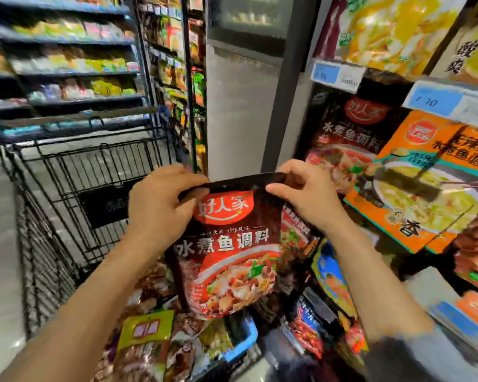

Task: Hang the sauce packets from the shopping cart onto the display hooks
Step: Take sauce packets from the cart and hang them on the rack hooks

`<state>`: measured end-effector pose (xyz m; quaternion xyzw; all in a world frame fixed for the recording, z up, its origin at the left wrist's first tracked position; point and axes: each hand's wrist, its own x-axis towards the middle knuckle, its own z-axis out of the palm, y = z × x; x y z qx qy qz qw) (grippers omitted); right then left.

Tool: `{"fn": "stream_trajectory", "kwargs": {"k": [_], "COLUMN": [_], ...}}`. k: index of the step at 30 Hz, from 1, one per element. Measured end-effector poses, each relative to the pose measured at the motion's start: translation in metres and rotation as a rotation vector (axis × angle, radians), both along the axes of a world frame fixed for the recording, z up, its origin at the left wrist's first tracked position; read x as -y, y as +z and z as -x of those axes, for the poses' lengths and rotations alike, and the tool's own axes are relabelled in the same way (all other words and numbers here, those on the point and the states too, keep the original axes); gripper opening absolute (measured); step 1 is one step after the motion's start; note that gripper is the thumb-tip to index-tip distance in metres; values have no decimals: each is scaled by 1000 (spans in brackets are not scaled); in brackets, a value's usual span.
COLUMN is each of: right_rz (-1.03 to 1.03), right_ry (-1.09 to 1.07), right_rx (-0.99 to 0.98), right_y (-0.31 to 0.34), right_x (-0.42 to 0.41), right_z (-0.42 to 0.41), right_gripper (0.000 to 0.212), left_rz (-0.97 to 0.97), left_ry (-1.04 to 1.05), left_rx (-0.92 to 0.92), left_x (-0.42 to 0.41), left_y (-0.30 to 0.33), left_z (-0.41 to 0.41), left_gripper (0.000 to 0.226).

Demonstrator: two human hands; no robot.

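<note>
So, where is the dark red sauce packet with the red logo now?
In the head view, the dark red sauce packet hangs at centre, held by its top edge between the left hand and right hand, above the black wire shopping cart.

shop aisle | stocked shelves (75,64) | price tags (337,74) | wire shopping cart (75,172) | hanging packets (350,139)

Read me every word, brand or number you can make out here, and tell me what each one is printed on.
"好人家": red logo on the dark sauce packet pinched by the left hand and right hand.
"水煮鱼调料": same packet, below the logo.
"好人家" and "水煮鱼调料": hanging dark packet on the display.
"水煮鱼调料": orange packet.
"酸爽": yellow packet, upper right.
Blue price tags, small print and cart packets: too blurred.
</note>
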<state>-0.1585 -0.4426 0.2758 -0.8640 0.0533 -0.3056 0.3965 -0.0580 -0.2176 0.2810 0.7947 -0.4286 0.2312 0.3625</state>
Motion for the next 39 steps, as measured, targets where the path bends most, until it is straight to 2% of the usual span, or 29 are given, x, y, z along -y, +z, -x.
{"fn": "stream_trajectory", "kwargs": {"k": [4, 8, 10, 12, 15, 19, 25, 28, 30, 33, 39], "right_rz": [-35, -6, 36, 82, 190, 199, 158, 122, 108, 66, 11], "right_ry": [-34, -50, -71, -94, -122, -183, -194, -190, -190, -185, -184], "right_rx": [58, 158, 187, 201, 179, 185, 224, 248, 264, 294, 281], "right_y": [-6, 11, 20, 28, 39, 45, 61, 70, 75, 79, 76], "right_x": [-40, -66, -68, -65, -59, -44, -23, -12, -6, 3, 19], "right_z": [-15, -22, -22, -18, -8, 8, 40, 53, 59, 66, 70], "right_gripper": [19, 21, 14, 11, 12, 8, 11, 17, 17, 22, 27], "left_rz": [-84, -79, 12, 185, 337, 393, 297, 307, 343, 379, 449], "left_ry": [-77, -211, -313, -374, -335, -396, -607, -755, -811, -777, -551], "left_rx": [-74, -239, -432, -647, -735, -829, -816, -883, -919, -861, -667], "left_x": [-41, -68, -75, -77, -66, -42, -12, -2, 6, 22, 50], "left_y": [6, 12, 6, -3, -15, -18, -19, -20, -19, -12, -3], "left_z": [-22, -35, -38, -42, -47, -44, -44, -41, -37, -25, -6], "left_gripper": [28, 20, 26, 29, 26, 27, 34, 43, 33, 30, 27]}}
